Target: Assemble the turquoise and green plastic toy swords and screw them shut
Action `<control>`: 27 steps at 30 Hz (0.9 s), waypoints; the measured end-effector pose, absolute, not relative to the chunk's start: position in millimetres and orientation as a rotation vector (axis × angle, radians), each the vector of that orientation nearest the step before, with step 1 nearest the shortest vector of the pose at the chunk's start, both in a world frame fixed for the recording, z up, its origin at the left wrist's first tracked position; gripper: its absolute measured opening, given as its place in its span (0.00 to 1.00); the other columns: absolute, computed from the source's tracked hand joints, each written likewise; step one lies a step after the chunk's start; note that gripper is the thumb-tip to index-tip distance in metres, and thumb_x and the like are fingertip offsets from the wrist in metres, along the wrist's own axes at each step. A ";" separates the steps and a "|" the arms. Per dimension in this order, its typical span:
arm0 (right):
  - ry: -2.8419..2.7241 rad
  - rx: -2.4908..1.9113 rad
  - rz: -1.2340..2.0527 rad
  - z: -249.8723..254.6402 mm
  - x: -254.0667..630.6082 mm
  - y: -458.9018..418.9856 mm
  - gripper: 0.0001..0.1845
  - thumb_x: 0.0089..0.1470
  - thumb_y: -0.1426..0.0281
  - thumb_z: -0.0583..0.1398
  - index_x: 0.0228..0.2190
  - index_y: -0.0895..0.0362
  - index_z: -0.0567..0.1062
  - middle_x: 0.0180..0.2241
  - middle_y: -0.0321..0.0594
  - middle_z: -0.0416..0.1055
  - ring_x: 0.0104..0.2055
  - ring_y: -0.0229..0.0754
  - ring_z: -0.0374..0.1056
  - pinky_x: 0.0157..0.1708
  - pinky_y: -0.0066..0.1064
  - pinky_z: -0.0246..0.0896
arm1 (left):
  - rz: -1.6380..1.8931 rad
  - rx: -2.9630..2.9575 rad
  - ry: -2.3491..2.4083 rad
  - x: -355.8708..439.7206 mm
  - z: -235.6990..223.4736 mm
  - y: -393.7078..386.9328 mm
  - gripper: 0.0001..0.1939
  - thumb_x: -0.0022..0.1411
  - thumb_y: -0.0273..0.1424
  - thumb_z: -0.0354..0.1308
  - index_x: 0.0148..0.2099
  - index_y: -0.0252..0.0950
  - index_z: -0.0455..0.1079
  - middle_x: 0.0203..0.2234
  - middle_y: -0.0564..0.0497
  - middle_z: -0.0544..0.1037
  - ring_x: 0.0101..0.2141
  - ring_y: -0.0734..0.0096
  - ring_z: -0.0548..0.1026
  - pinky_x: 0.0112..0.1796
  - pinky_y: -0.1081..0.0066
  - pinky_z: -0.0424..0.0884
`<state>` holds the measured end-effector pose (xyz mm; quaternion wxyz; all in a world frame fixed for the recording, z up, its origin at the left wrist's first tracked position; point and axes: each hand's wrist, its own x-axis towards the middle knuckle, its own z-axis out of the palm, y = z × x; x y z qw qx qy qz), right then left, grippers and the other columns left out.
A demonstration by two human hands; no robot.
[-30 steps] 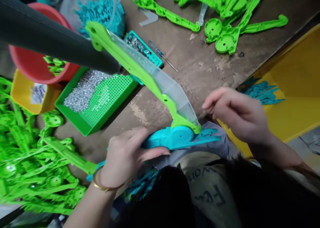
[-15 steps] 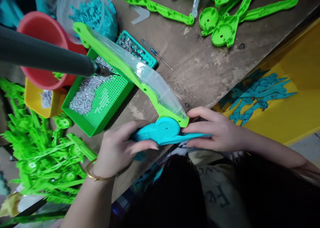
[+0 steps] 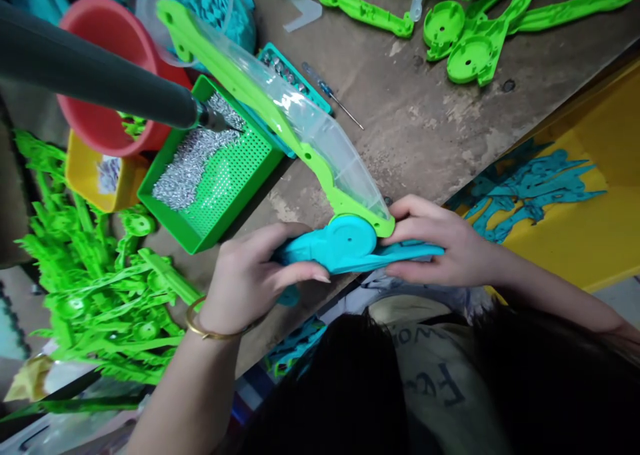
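Observation:
Both hands hold a blue-and-green plastic assembly above the bench's front edge. Its blue part has a round disc, which meets one end of a long green arm. A clear plastic panel runs along that arm. My left hand is closed round the blue end, thumb on top. The fingers of my right hand pinch the thin blue strip and touch the green arm's near end. Some fingertips are hidden behind the parts. At upper left, a dark powered screwdriver points toward the green arm.
A green basket holds small silver screws. Around it are a red tub, a yellow bin, a heap of green parts and a small screwdriver. More green parts lie at the back; blue pieces lie at right.
The whole view has shifted, so the bench and hands appear farther right and higher. Both hands keep their grip on the assembly, which holds nearly the same pose.

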<state>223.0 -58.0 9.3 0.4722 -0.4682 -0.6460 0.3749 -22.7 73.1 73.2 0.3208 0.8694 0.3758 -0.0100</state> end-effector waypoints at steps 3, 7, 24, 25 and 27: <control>-1.570 -1.171 1.034 13.4 225.7 -57.7 0.14 0.53 0.61 0.65 0.38 0.57 0.75 0.39 0.41 0.70 0.39 0.36 0.69 0.37 0.27 0.66 | -0.045 2.249 1.000 -22.8 70.7 72.1 0.28 0.49 0.58 0.64 0.41 0.40 0.76 0.28 0.53 0.80 0.27 0.68 0.75 0.30 0.72 0.70; -1.236 -1.342 1.239 13.3 223.4 -61.8 0.19 0.53 0.57 0.64 0.41 0.56 0.73 0.31 0.36 0.73 0.31 0.35 0.70 0.29 0.25 0.64 | -0.023 2.266 0.991 -22.8 63.3 71.9 0.30 0.51 0.59 0.61 0.41 0.37 0.75 0.25 0.53 0.78 0.24 0.71 0.73 0.27 0.74 0.66; -0.724 -1.752 1.214 -9.6 239.4 -65.0 0.20 0.51 0.50 0.63 0.27 0.54 0.69 0.19 0.30 0.63 0.19 0.31 0.54 0.17 0.24 0.48 | 0.020 2.492 0.831 29.8 3.8 79.1 0.28 0.59 0.56 0.56 0.37 0.32 0.70 0.33 0.46 0.70 0.37 0.60 0.70 0.38 0.64 0.68; -0.713 -1.773 1.236 -10.5 241.0 -65.3 0.21 0.50 0.48 0.63 0.28 0.54 0.69 0.18 0.29 0.62 0.18 0.31 0.54 0.17 0.25 0.48 | 0.078 2.514 0.830 30.7 5.9 80.0 0.27 0.59 0.55 0.57 0.38 0.32 0.70 0.34 0.45 0.70 0.37 0.60 0.70 0.39 0.63 0.68; -0.810 -1.895 1.237 -9.6 245.6 -66.5 0.23 0.49 0.46 0.62 0.31 0.53 0.70 0.18 0.29 0.62 0.19 0.33 0.55 0.18 0.26 0.49 | 0.271 2.524 0.809 21.3 20.8 76.7 0.22 0.62 0.49 0.58 0.42 0.33 0.70 0.38 0.45 0.71 0.40 0.60 0.70 0.41 0.62 0.69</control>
